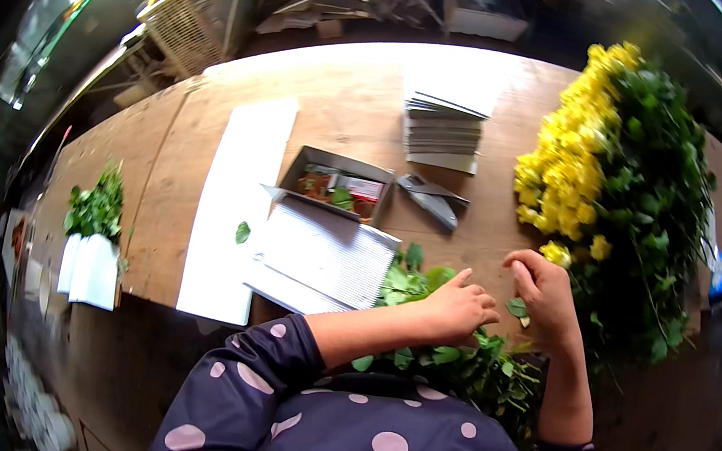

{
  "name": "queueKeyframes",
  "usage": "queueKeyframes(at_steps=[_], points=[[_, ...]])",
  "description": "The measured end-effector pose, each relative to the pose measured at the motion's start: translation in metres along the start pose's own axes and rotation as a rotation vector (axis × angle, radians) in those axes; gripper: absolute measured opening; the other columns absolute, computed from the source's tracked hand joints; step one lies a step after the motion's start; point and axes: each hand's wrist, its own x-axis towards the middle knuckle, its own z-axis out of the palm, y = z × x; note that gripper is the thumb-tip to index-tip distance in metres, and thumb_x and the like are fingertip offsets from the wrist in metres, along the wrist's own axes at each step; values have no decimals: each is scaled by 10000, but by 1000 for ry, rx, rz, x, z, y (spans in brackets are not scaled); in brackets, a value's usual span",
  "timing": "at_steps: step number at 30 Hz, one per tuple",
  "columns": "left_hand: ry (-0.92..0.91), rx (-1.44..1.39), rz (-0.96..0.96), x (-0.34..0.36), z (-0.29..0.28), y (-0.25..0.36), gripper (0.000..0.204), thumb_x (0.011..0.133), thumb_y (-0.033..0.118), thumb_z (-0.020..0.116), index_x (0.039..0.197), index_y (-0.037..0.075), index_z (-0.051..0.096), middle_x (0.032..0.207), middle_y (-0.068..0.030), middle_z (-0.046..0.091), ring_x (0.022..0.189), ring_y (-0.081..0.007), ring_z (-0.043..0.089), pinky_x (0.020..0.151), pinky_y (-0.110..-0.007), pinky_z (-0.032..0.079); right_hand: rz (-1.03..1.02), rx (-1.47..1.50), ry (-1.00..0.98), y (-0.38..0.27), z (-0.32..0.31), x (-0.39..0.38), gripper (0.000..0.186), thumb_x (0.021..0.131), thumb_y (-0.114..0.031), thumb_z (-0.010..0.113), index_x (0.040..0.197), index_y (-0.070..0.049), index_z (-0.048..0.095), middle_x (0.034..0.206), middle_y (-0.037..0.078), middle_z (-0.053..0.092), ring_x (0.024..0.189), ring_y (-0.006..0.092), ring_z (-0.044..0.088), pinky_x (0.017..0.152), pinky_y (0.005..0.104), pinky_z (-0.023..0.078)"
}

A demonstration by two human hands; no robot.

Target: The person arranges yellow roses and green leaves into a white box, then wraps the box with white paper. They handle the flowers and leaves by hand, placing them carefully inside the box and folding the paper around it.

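My left hand point(461, 312) hovers over a heap of green leafy stems point(444, 357) at the table's near edge, its thumb raised apart from its loosely stretched fingers. To its right, my right hand point(547, 298) is closed, with thumb and forefinger curled together; whatever they pinch is too small or hidden to name. Just below those fingertips shows a small green leaf point(516, 308). Behind the right hand lies a large pile of yellow roses point(568, 167), blooms toward the left and dark green foliage point(650, 202) toward the right.
A corrugated cardboard sheet point(324, 257) lies left of my hands, below an open box point(300, 167) of small items. Beyond are a grey stapler-like tool point(431, 201) and stacked card sheets point(444, 136). A white board point(230, 207) and a wrapped leafy bunch point(89, 266) lie farther left.
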Motion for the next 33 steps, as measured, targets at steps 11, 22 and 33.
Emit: queueKeyframes(at_steps=[11, 22, 33], points=[[474, -227, -825, -228, -37, -226, 267, 802, 349, 557, 892, 115, 649, 1091, -45, 557, 1014, -205, 510, 865, -347, 369, -766, -304, -317, -133, 236, 74, 158, 784, -205, 520, 900, -127, 595, 927, 63, 550, 913, 234, 511, 768, 331, 451], [765, -516, -670, -233, 6, -259, 222, 721, 343, 645, 785, 132, 669, 1014, -27, 555, 1006, -205, 464, 864, -314, 377, -934, -454, 76, -146, 222, 68, 271, 711, -171, 579, 471, -94, 480, 529, 17, 484, 496, 178, 446, 469, 309, 381], [493, -690, -671, -243, -12, -282, 289, 701, 355, 665, 824, 95, 676, 922, -60, 576, 911, -197, 534, 767, -310, 426, -1161, -77, 411, -140, 45, -123, 470, 871, -317, 413, 449, -120, 476, 525, -24, 480, 529, 131, 307, 510, 278, 262]])
